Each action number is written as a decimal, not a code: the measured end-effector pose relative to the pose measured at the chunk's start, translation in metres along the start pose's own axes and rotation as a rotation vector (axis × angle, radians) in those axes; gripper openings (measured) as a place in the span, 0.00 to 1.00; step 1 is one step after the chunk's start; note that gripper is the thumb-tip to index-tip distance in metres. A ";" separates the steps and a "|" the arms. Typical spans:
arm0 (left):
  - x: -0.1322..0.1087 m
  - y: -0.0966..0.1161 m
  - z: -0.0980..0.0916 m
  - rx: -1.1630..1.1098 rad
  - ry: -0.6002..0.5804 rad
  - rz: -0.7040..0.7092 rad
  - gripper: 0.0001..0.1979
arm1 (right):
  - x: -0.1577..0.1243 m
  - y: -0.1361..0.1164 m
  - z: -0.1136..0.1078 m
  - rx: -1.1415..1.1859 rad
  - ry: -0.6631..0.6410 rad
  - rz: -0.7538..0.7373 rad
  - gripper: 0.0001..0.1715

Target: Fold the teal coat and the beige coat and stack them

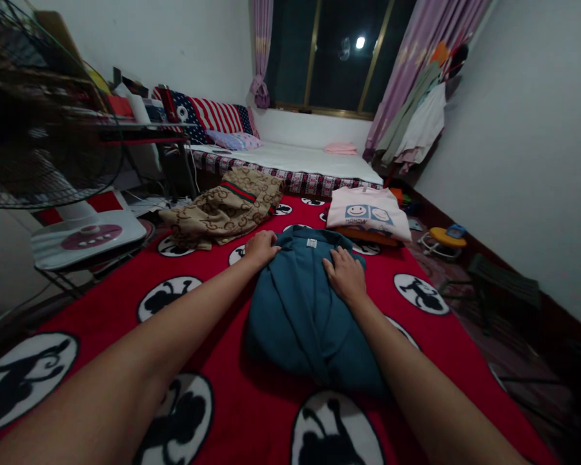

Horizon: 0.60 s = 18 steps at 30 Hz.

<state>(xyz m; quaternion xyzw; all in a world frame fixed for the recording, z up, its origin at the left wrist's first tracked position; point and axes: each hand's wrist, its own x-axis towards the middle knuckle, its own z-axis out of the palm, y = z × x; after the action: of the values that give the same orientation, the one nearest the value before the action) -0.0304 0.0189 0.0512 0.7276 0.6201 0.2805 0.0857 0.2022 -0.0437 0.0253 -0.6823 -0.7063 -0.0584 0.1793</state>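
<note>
A teal jacket (310,303) lies folded into a bundle, its collar with a white label at the far end and its front panels crossing over. My left hand (261,250) is at the jacket's far left corner, fingers closed on the edge of the cloth. On the far right part rests my right hand (347,274), fingers apart and lying on the fabric. Both hands touch the jacket. Beyond my left hand is a rumpled tan patterned garment (223,203) with a green and red stripe. A folded pale pink shirt (368,213) tops a small stack beyond my right hand.
A red blanket (223,349) with black-and-white round figures covers the bed. At left stand a fan (43,148) and a cluttered desk (145,126). A daybed (295,158) lies below the window. Along the right wall are hanging clothes (421,123) and a yellow stool (446,237).
</note>
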 end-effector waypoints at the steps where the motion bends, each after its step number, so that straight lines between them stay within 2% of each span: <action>1: -0.003 0.004 -0.005 0.023 0.027 0.018 0.16 | 0.000 -0.001 0.000 0.002 -0.010 0.004 0.30; 3: -0.014 0.015 -0.015 0.051 0.070 0.096 0.20 | 0.001 -0.001 0.000 0.009 -0.034 0.017 0.31; 5: -0.032 0.027 -0.019 0.017 0.043 0.222 0.21 | 0.003 0.000 0.000 0.023 -0.068 0.022 0.32; 8: -0.067 0.036 -0.013 -0.055 -0.129 0.386 0.26 | 0.009 0.004 -0.002 0.067 -0.168 0.026 0.34; 10: -0.087 0.035 -0.006 -0.023 -0.234 0.431 0.27 | 0.010 0.009 -0.009 0.123 -0.268 0.014 0.35; 12: -0.099 0.029 -0.004 0.001 -0.287 0.439 0.26 | 0.004 0.014 -0.023 0.213 -0.315 -0.019 0.34; 13: -0.103 0.025 -0.006 -0.016 -0.279 0.441 0.26 | -0.003 0.017 -0.031 0.273 -0.295 -0.041 0.31; 15: -0.110 0.017 -0.020 -0.094 -0.190 0.438 0.23 | -0.026 0.023 -0.050 0.402 -0.163 -0.079 0.24; 18: -0.132 0.002 -0.051 -0.158 -0.033 0.367 0.18 | -0.078 0.039 -0.077 0.512 0.051 -0.133 0.15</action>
<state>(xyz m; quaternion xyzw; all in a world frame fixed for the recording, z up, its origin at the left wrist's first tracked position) -0.0647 -0.1185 0.0547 0.8239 0.4519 0.3271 0.1001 0.2546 -0.1401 0.0649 -0.5651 -0.7365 0.0934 0.3599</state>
